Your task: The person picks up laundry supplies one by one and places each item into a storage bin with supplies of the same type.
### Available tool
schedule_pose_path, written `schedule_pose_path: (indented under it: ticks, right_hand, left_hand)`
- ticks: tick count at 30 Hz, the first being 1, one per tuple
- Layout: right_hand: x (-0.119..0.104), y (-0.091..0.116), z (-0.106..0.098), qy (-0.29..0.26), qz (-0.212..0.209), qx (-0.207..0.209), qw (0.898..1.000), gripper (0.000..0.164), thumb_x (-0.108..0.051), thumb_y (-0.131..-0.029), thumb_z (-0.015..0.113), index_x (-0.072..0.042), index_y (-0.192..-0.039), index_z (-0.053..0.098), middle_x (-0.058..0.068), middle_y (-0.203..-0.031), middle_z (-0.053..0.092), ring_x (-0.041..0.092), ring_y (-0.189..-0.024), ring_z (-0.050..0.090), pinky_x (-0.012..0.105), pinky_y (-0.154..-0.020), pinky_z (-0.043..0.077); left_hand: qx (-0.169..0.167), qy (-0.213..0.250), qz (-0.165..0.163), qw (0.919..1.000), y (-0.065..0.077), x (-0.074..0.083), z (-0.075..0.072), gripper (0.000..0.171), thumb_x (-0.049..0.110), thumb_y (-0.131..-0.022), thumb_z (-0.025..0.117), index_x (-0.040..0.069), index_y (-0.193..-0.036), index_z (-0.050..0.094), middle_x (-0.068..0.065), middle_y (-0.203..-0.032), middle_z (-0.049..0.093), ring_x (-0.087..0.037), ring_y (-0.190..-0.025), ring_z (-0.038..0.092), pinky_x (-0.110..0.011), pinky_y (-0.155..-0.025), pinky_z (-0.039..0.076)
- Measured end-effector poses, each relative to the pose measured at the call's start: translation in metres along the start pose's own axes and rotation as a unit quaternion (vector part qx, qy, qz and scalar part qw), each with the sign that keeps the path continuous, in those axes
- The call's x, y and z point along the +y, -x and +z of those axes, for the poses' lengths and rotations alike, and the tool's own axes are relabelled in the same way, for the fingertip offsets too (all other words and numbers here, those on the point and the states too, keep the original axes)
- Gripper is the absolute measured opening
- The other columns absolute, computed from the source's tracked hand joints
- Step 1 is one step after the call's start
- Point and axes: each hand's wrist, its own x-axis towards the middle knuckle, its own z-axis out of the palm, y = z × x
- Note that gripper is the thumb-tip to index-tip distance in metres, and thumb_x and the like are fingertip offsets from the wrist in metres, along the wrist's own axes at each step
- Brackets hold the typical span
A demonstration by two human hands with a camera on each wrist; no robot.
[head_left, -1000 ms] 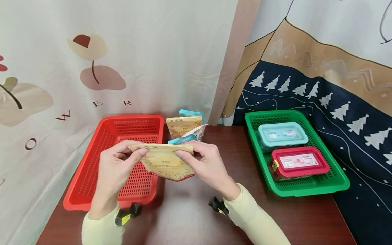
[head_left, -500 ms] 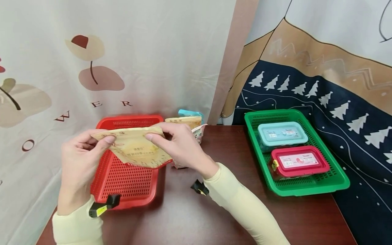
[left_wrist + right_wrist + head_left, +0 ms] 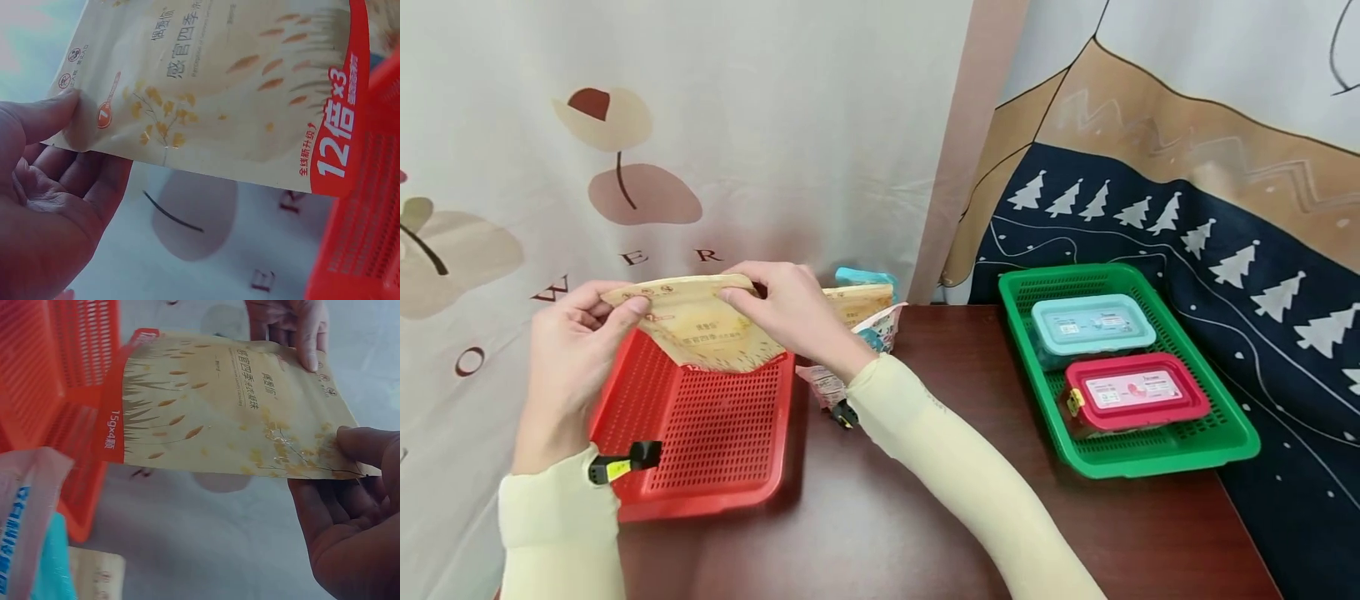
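Observation:
A yellow pouch [image 3: 707, 329] with a red lower edge hangs over the back of the red basket [image 3: 722, 442]. My left hand [image 3: 568, 350] pinches its top left corner between thumb and fingers. At the top right corner my right hand [image 3: 793, 312] pinches it the same way. Printed lettering and leaf pictures show on the pouch [image 3: 219, 87] in the left wrist view. Seen from the right wrist, the pouch [image 3: 231, 406] stretches flat between both hands. Inside the basket, the part I can see holds nothing.
Several upright pouches, among them a second yellow pouch [image 3: 861, 304] and a patterned pouch [image 3: 883, 329], stand right of the red basket, partly behind my right arm. On the right, a green basket [image 3: 1157, 467] holds a blue-lidded box [image 3: 1093, 325] and a red-lidded box [image 3: 1135, 392].
Both hands have carried the yellow pouch left and up, from in front of the standing pouches to above the red basket. The two boxes have stayed in place.

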Motion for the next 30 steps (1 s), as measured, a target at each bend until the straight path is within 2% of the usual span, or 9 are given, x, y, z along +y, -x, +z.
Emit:
schedule_pose_path:
  ticks: [3,6,11,14,19,22,26,27,30]
  right_hand:
    - [0.008,-0.011,0.011,0.024,0.011,-0.007,1.0,0.02,-0.028,-0.104,0.063,-0.021,-0.117,0.077,-0.008,-0.071,0.057,0.006,-0.062,0.045,0.02,-0.075,0.035]
    - [0.015,-0.02,0.02,0.045,0.021,-0.015,0.999,0.019,-0.027,-0.104,0.063,-0.021,-0.114,0.078,-0.008,-0.073,0.059,0.006,-0.06,0.043,0.019,-0.07,0.035]
    - [0.022,-0.032,0.032,0.096,0.051,-0.033,0.994,0.022,-0.024,-0.104,0.062,-0.023,-0.12,0.078,-0.011,-0.086,0.066,0.008,-0.062,0.047,0.02,-0.063,0.035]
    - [0.022,-0.04,0.037,0.138,0.081,-0.046,0.986,0.025,-0.023,-0.104,0.061,-0.026,-0.123,0.077,-0.013,-0.098,0.07,0.009,-0.07,0.052,0.023,-0.062,0.037]
    - [0.024,-0.048,0.047,0.18,0.126,-0.067,0.973,0.027,-0.021,-0.105,0.061,-0.029,-0.125,0.077,-0.016,-0.118,0.072,0.005,-0.088,0.061,0.023,-0.073,0.046]
    - [0.031,-0.048,0.053,0.186,0.137,-0.08,0.97,0.024,-0.022,-0.105,0.06,-0.028,-0.118,0.08,-0.013,-0.11,0.073,0.006,-0.086,0.06,0.022,-0.072,0.045]
    - [0.044,-0.045,0.062,0.194,0.145,-0.09,0.966,0.024,-0.019,-0.105,0.059,-0.026,-0.112,0.081,-0.01,-0.1,0.072,0.008,-0.076,0.053,0.021,-0.064,0.039]
    - [0.048,-0.045,0.064,0.198,0.144,-0.093,0.965,0.024,-0.018,-0.105,0.058,-0.023,-0.105,0.081,-0.008,-0.094,0.07,0.008,-0.074,0.05,0.021,-0.063,0.037]
    - [0.055,-0.045,0.068,0.21,0.142,-0.086,0.964,0.023,-0.014,-0.104,0.058,-0.021,-0.098,0.079,-0.008,-0.089,0.067,0.008,-0.073,0.047,0.021,-0.063,0.035]
  left_hand:
    - [-0.036,-0.073,0.001,0.9967,-0.01,-0.014,-0.009,0.009,0.001,-0.094,0.073,0.006,-0.1,0.077,0.017,-0.076,0.072,0.002,-0.066,0.064,-0.012,-0.058,0.046]
    - [-0.082,-0.121,-0.007,0.9893,-0.021,-0.026,-0.017,0.009,0.006,-0.097,0.072,0.009,-0.104,0.077,0.022,-0.079,0.072,0.005,-0.069,0.063,-0.011,-0.062,0.046]
    - [-0.136,-0.182,-0.029,0.9734,-0.037,-0.044,-0.023,0.023,0.018,-0.101,0.07,0.001,-0.116,0.072,0.023,-0.087,0.072,0.006,-0.078,0.063,-0.012,-0.07,0.046]
    - [-0.16,-0.19,-0.042,0.9677,-0.045,-0.055,-0.023,0.031,0.021,-0.102,0.068,-0.004,-0.12,0.068,0.02,-0.089,0.073,0.004,-0.079,0.063,-0.014,-0.071,0.047]
    - [-0.211,-0.194,-0.054,0.9567,-0.054,-0.074,-0.023,0.03,0.024,-0.104,0.064,-0.002,-0.119,0.067,0.011,-0.092,0.073,-0.003,-0.084,0.06,-0.018,-0.072,0.044]
    - [-0.235,-0.197,-0.05,0.9506,-0.058,-0.085,-0.023,0.026,0.021,-0.105,0.062,-0.002,-0.115,0.068,0.005,-0.091,0.074,-0.008,-0.082,0.056,-0.022,-0.07,0.041]
    - [-0.256,-0.214,-0.031,0.9423,-0.062,-0.099,-0.019,0.021,0.015,-0.106,0.061,-0.002,-0.112,0.069,-0.001,-0.088,0.071,-0.011,-0.074,0.048,-0.027,-0.063,0.037]
    - [-0.259,-0.218,-0.028,0.9407,-0.063,-0.102,-0.017,0.02,0.015,-0.106,0.061,-0.002,-0.112,0.07,-0.002,-0.088,0.071,-0.011,-0.073,0.047,-0.027,-0.062,0.037]
    - [-0.263,-0.214,-0.035,0.9403,-0.066,-0.11,-0.011,0.021,0.016,-0.106,0.061,-0.002,-0.112,0.07,-0.006,-0.092,0.071,-0.009,-0.074,0.048,-0.026,-0.064,0.038]
